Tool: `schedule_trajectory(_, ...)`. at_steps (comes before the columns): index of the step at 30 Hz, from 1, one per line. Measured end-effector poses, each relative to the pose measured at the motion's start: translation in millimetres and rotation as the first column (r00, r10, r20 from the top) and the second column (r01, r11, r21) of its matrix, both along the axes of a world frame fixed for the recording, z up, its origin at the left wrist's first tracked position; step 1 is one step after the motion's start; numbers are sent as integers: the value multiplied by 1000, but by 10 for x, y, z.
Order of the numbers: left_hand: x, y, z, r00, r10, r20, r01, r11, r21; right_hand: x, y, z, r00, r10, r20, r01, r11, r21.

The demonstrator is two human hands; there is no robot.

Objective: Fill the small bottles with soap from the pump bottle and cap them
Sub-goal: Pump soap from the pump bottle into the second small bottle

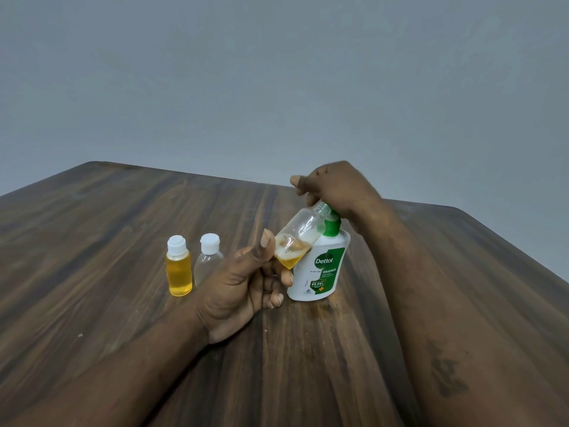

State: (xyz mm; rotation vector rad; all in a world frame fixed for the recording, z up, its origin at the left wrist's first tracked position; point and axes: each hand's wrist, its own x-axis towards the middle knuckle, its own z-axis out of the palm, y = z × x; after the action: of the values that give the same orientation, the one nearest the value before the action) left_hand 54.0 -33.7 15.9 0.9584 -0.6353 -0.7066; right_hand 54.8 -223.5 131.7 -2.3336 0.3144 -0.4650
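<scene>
Near the middle of the desk (123, 226) the pump bottle (320, 272) stands upright, and the right hand (335, 188) sits on top of its green pump, fingers curled down over the head, thumb sticking out. The left hand (243, 291) pinches the uncapped small bottle (300, 234) at its base between thumb and curled fingers. It's tilted, mouth against the nozzle, a little yellow soap pooled low. Toward the left edge, two capped ones stand side by side: the full bottle (179, 272), yellow, and the empty bottle (208, 260), clear.
</scene>
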Motion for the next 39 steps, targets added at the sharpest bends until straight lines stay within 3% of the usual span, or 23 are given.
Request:
schedule_trajectory(2, 0, 7, -4, 1000, -3, 0, 3, 1000, 11, -4, -8, 10, 991, 50, -122, -51, 999, -4)
schedule_trajectory(5, 5, 12, -16, 1000, -8, 1, 8, 1000, 19, 7, -19, 14, 988, 53, -145, -55, 998, -7)
schedule_trajectory(10, 18, -14, -14, 1000, 20, -18, -20, 1000, 18, -1, -26, 7, 991, -35, 128, 26, 997, 72)
schedule_trajectory(12, 16, -13, -12, 1000, 10, -14, -10, 1000, 4, -38, -29, 54, 984, -36, 176, 31, 999, 35)
schedule_trajectory(17, 1, -19, -3, 1000, -2, 3, 2, 1000, 9, -68, 2, 92, 996, -20, 86, 24, 999, -48)
schedule_trajectory(20, 4, -11, 1, 1000, 16, 1, -16, 1000, 21, -33, 18, 59, 997, -6, -77, -3, 994, -108)
schedule_trajectory(24, 35, 12, -27, 999, 46, -29, -45, 999, 16, -15, -6, 6, 982, 29, -184, -33, 999, -14)
schedule_trajectory(34, 43, -14, -25, 999, 10, 50, -10, 1000, 7, -47, 0, 59, 987, 99, 129, -99, 995, -6)
schedule_trajectory(39, -21, 8, 26, 999, 0, 55, -1, 1000, 16, -15, -30, -7, 982, 138, -127, -133, 990, 52)
